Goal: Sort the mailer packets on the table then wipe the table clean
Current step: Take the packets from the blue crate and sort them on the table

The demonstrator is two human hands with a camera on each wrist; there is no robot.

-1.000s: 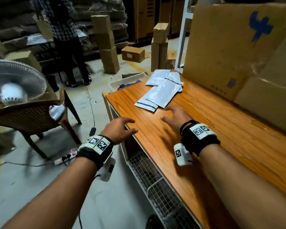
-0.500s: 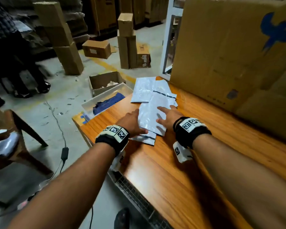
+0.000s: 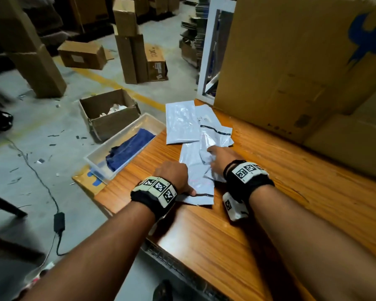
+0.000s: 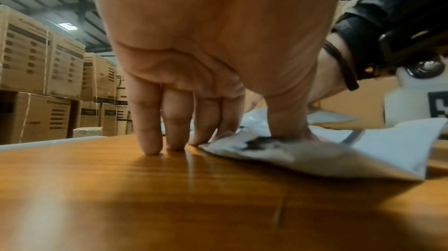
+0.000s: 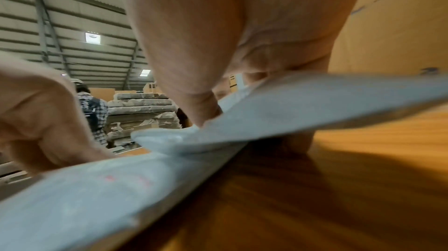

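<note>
- The mailer packets (image 3: 199, 135) are lying in a loose overlapping heap near the far left corner of the wooden surface (image 3: 291, 192), in front of a big cardboard box (image 3: 291, 61).
- The left hand (image 3: 173, 173) is resting at the near end of the heap. In the left wrist view its fingers (image 4: 148, 121) are pointing down with the tips on the wood, while the thumb is pressing one packet's edge (image 4: 290, 151) flat. I judge this hand as pressing, not gripping.
- The right hand (image 3: 220, 158) is closing on the middle packet. The plastic is crumpling under it, and in the right wrist view the thumb and fingers are pinching a packet (image 5: 266, 117) and lifting its edge off the wood.
- The sorting seems to be only starting: no separate piles are showing, and the packets are pointing in different directions.
- The wiping is not yet begun. A blue cloth (image 3: 128, 153) is sitting in a white tray (image 3: 152, 120) just beside the left edge of the surface; it is probably for the cleaning.
</note>
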